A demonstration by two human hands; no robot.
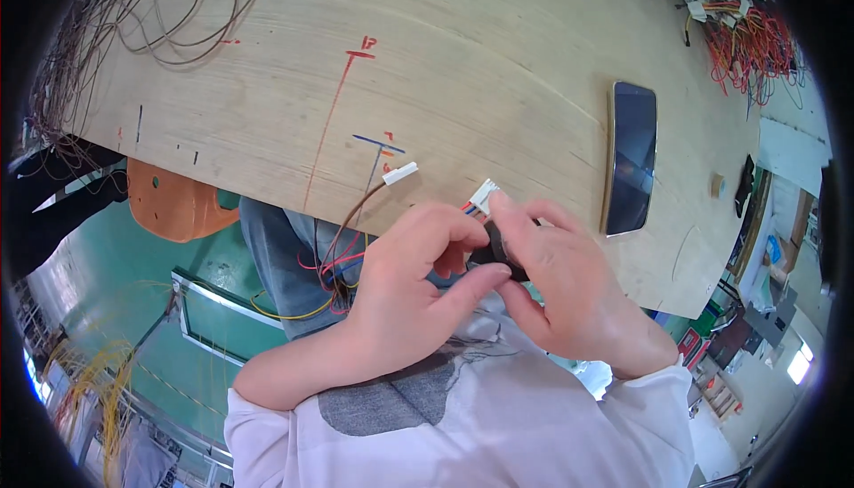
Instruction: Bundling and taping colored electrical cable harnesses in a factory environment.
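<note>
Black piece (487, 255) sits pinched between left hand (414, 266) and right hand (565, 270), fingers closed on it, near the table (516, 114) edge; uneven pulling could strain wires (471, 209) at the white connector (483, 194).

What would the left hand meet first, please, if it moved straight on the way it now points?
Past the black item it grips, the left hand would probably meet the right hand first, though depth is unclear.

Apparently a wiring workshop; a pen-marked wooden bench (507, 105); bundled red wires (754, 48); yellow wires (111, 381) beyond.
</note>
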